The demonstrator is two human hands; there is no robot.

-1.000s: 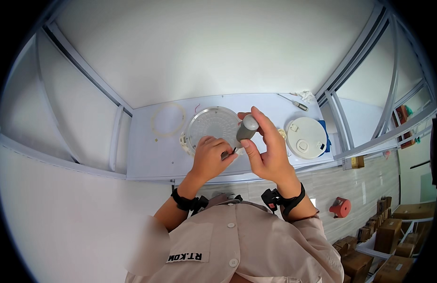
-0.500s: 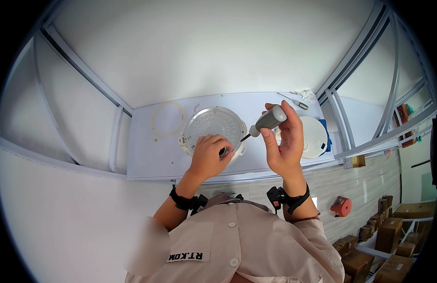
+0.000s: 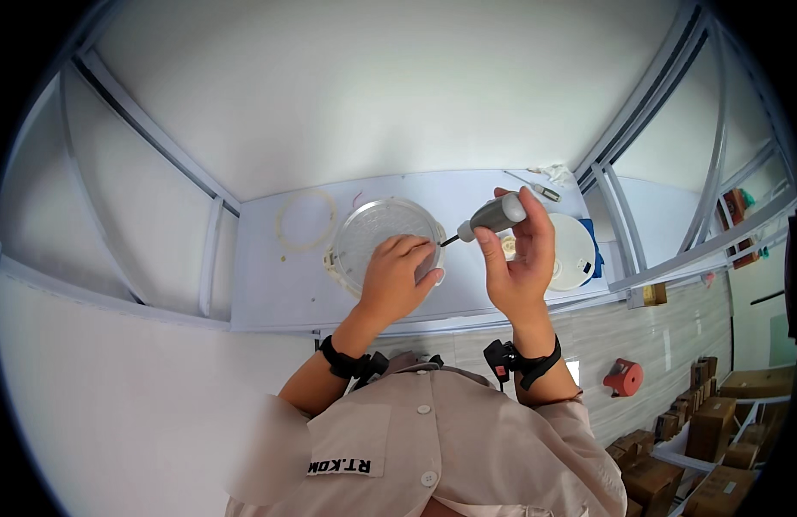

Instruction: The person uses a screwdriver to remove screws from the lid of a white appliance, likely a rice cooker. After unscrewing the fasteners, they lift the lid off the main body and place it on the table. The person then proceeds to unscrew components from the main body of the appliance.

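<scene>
A round clear ribbed lamp cover [image 3: 378, 233] lies on the pale blue table [image 3: 269, 284]. My left hand [image 3: 396, 277] rests on its right rim, fingers curled over the edge. My right hand [image 3: 520, 258] grips a grey screwdriver [image 3: 491, 215], held tilted with its dark tip pointing left toward the cover's rim, close to my left fingers. A round white lamp base [image 3: 570, 252] sits just right of my right hand, partly hidden by it.
A thin cream ring [image 3: 305, 221] lies left of the cover. A second small tool [image 3: 536, 188] and crumpled white material [image 3: 555, 174] lie at the table's far right. Grey metal frame bars [image 3: 618, 226] flank the table. Cardboard boxes [image 3: 713, 426] and a red roll [image 3: 624, 376] lie on the floor.
My right hand has swung the screwdriver from upright over the cover to a tilt on the right, tip pointing at the rim. My left hand stayed on the cover's edge.
</scene>
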